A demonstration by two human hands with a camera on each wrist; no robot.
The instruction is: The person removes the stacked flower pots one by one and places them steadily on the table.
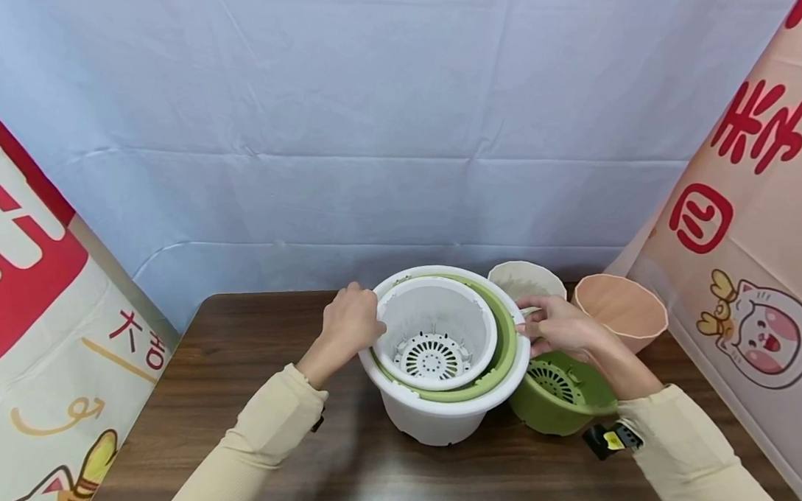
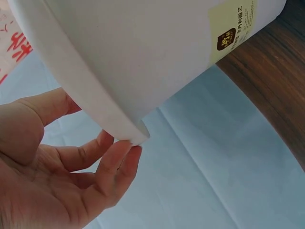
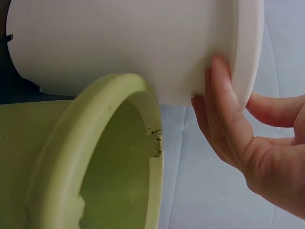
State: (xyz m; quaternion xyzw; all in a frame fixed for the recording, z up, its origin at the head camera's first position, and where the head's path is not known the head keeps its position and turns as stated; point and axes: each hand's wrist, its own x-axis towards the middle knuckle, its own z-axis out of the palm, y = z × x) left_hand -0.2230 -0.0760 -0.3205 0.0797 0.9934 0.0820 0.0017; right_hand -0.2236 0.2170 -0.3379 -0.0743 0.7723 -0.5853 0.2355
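Note:
A large white flowerpot (image 1: 428, 422) stands on the table, with a light green pot (image 1: 506, 346) nested in it and a smaller white pot (image 1: 432, 310) with a slotted bottom innermost. My left hand (image 1: 351, 319) grips the large pot's left rim; in the left wrist view its fingertips curl against the rim's edge, above a wall with a yellowish label (image 2: 232, 33). My right hand (image 1: 560, 326) holds the right rim, fingers beneath the lip and thumb over it. Beside that hand sits another green pot (image 1: 548, 416), its slotted bottom partly visible.
Behind my right hand are a cream-white pot (image 1: 526, 275) and a peach pot (image 1: 619, 310) near the table's back right. Brown wood (image 1: 258, 363) shows left of the nested pots. A pale cloth wall (image 1: 365, 131) hangs behind; printed panels flank the table.

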